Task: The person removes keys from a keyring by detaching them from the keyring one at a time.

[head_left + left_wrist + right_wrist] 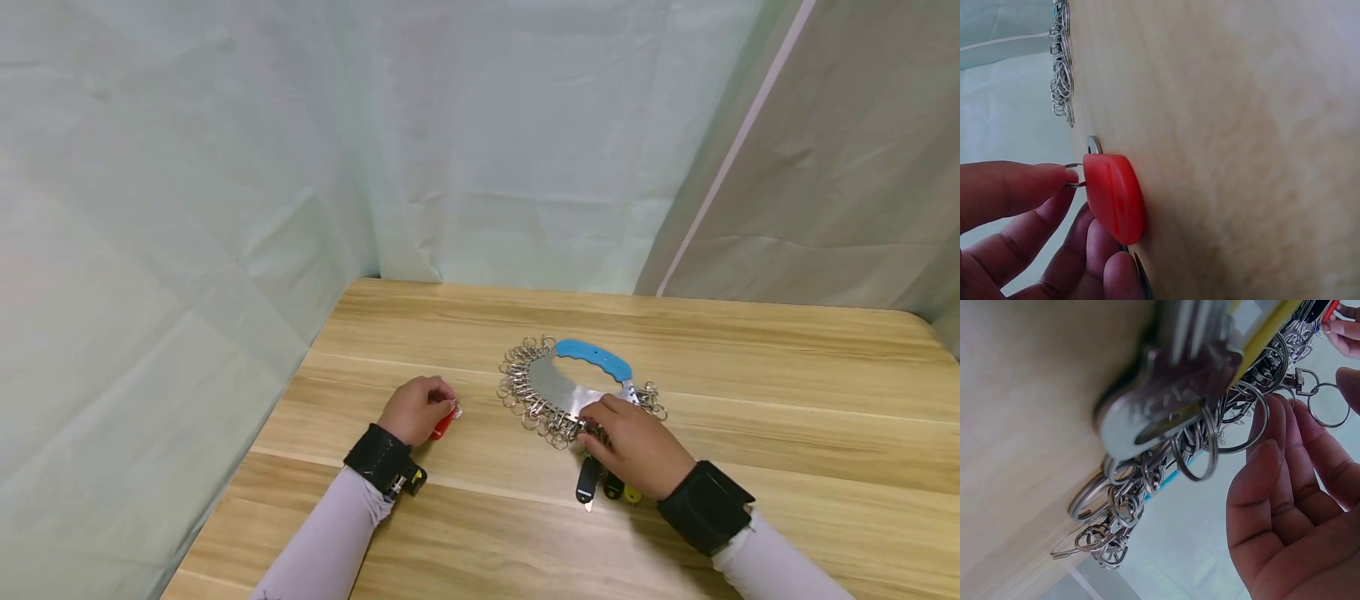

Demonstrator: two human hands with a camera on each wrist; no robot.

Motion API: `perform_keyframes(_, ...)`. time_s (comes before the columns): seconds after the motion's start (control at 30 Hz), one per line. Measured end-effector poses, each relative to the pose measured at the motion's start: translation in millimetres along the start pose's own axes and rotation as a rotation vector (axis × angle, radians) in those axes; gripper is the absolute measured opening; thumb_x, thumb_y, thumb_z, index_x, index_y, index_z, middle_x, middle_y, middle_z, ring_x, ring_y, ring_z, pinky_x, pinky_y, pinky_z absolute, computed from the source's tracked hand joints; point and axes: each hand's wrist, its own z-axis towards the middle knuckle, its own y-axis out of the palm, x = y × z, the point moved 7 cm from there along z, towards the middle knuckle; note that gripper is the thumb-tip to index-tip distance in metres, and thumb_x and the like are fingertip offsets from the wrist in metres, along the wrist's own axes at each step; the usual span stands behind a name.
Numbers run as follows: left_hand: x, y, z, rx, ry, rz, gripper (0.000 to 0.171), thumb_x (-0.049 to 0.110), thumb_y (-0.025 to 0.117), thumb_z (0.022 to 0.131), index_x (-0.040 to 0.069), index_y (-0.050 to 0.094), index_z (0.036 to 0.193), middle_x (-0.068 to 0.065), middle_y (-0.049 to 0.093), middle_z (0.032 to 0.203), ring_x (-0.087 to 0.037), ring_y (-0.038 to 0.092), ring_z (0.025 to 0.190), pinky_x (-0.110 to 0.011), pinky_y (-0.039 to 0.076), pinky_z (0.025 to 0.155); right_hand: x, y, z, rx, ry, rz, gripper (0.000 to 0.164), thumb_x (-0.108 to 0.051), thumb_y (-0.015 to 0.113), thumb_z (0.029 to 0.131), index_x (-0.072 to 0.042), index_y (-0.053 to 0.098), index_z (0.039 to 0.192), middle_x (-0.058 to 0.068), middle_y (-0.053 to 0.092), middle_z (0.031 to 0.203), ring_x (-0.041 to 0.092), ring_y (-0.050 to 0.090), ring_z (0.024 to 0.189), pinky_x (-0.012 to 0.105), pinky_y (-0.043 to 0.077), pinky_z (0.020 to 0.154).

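Observation:
In the head view my left hand is low over the table, left of the key holder. Its thumb and finger pinch the small split ring of a red key tag; part of a metal key shows behind the tag. My right hand is at the front edge of the key holder, a curved metal plate with a blue handle. Many clips and rings fringe the plate. The right fingers curl in at a ring on a swivel clip.
Under the right hand, black key tags and a yellow tag hang from the holder's front. Close to the right wrist camera is a large key. Pale curtains border the wooden table at the back and left.

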Motion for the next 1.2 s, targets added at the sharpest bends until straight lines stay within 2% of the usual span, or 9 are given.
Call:
perform_keyframes(0.2,1.4,-1.3,-0.6,-0.002,0.01,0.002,0.004,0.012,0.068,0.086,0.009,0.067,0.088,0.0,0.058,0.08,-0.015,0.052,0.072,-0.029,0.044,0.063,1,1,0,0.001,0.006,0.004,0.03,-0.027,0.066,0.089,-0.007,0.061,0.111,-0.001,0.055,0.094,0.01,0.053,0.08,0.034,0.048,0.07)
perform_keyframes(0.57,-0.6,-1.3,-1.0,0.006,-0.022,-0.029,0.003,0.011,0.064,0.088,0.012,0.065,0.091,-0.001,0.059,0.083,-0.016,0.053,0.074,-0.031,0.045,0.065,-1,-1,-1,0.005,-0.002,0.002,0.03,-0.027,0.067,0.088,-0.007,0.061,0.11,-0.002,0.055,0.093,0.01,0.053,0.08,0.033,0.048,0.07)
perform_keyframes(0.93,3.9,-9.6,-4.2,0.042,-0.031,-0.027,0.005,0.014,0.064,0.09,0.012,0.065,0.094,-0.002,0.059,0.086,-0.018,0.052,0.076,-0.031,0.044,0.065,-4,-3,-1,0.021,-0.024,0.004,0.03,-0.022,0.072,0.085,-0.006,0.061,0.109,0.0,0.056,0.093,0.01,0.053,0.079,0.033,0.048,0.068)
perform_keyframes(1.1,9.0,-12.5,-5.4,0.049,-0.03,-0.04,0.005,0.016,0.063,0.09,0.014,0.065,0.094,-0.002,0.059,0.088,-0.018,0.052,0.077,-0.031,0.044,0.065,-4,-5,0,0.069,-0.047,0.014,0.017,-0.01,0.065,0.089,-0.005,0.062,0.105,-0.001,0.055,0.09,0.009,0.052,0.077,0.032,0.048,0.067)
perform_keyframes(1.2,12.4,-12.7,-6.1,0.051,-0.023,-0.044,0.005,0.017,0.063,0.091,0.014,0.065,0.095,-0.001,0.059,0.089,-0.017,0.052,0.077,-0.031,0.045,0.064,-3,-6,1,0.085,-0.046,0.028,0.017,-0.002,0.061,0.089,-0.003,0.062,0.106,0.001,0.058,0.091,0.011,0.055,0.079,0.031,0.05,0.068)
